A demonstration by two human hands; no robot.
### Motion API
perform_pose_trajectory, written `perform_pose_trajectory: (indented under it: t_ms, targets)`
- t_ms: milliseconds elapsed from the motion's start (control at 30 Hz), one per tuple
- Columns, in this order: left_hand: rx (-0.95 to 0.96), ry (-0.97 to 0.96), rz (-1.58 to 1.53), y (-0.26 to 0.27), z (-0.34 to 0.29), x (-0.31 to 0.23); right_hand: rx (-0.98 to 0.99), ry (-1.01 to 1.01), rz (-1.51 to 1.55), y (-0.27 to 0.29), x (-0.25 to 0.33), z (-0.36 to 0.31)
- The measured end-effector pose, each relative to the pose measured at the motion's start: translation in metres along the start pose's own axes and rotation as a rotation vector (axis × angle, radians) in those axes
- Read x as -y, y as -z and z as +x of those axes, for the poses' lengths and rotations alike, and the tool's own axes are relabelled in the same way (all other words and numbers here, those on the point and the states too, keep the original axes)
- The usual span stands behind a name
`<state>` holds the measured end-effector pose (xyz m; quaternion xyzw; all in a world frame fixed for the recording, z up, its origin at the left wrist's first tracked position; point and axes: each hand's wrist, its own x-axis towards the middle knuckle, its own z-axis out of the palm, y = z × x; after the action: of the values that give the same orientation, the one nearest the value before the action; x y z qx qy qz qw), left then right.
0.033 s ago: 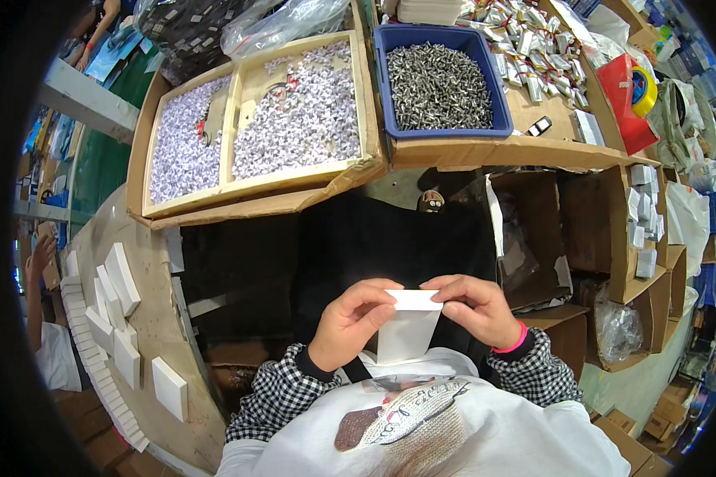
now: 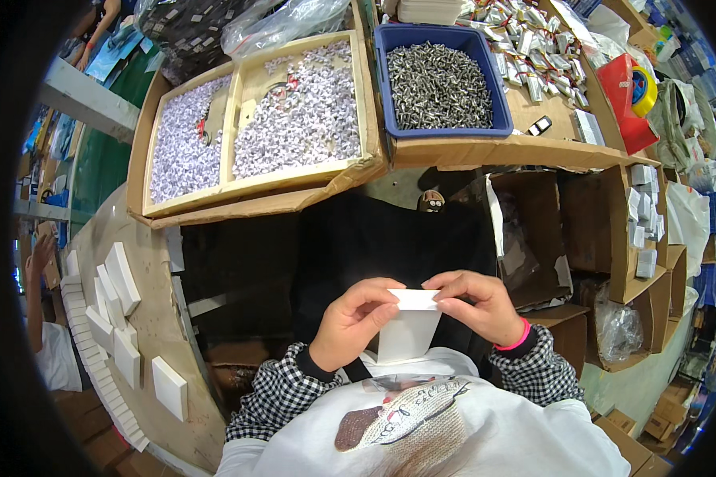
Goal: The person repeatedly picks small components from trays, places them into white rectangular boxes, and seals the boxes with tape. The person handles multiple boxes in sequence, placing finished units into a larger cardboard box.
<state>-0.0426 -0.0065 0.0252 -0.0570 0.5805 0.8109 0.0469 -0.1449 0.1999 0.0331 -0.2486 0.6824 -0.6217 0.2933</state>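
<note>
A small white box (image 2: 407, 335) stands upright in front of my chest, its narrow end facing up. My left hand (image 2: 353, 320) pinches the upper left corner between thumb and fingers. At the upper right corner, my right hand (image 2: 480, 308) has its thumb and index finger closed on the edge. A pink band circles the right wrist. Whether the top is a folded flap or a lid I cannot tell. On the bench to my left lie several similar white boxes (image 2: 169, 388), with a long row of them (image 2: 95, 362) along the outer edge.
Ahead are a wooden two-part tray (image 2: 232, 131) of small white pieces and a blue bin (image 2: 501, 119) full of small metal parts. Several wired silver pieces (image 2: 525, 41) lie beyond. Cardboard boxes (image 2: 589, 211) stand at right. Another person's arm (image 2: 36, 278) shows at far left.
My right thumb and fingers have shifted slightly along the box's top edge. The left hand and the box look almost the same.
</note>
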Motion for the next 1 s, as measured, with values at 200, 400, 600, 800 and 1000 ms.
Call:
perform_pose_trajectory:
  t_ms: [200,400,600,800,1000]
  targets:
    - [-0.017,0.063,0.005,-0.008,0.004,-0.001,0.249,0.003,-0.288,0.017,0.029,0.02]
    - [-0.094,0.064,-0.099,-0.022,0.007,-0.002,0.272,0.223,-0.496,0.017,0.043,0.034]
    - [-0.081,0.109,0.56,-0.041,0.004,0.01,0.007,0.158,-0.571,0.006,0.031,0.023]
    - [-0.252,0.042,0.801,-0.064,0.011,0.021,-0.144,0.263,-0.712,-0.006,0.028,0.014]
    - [-0.255,0.018,0.849,-0.064,0.012,0.017,-0.214,0.158,-0.651,-0.008,0.036,0.011]
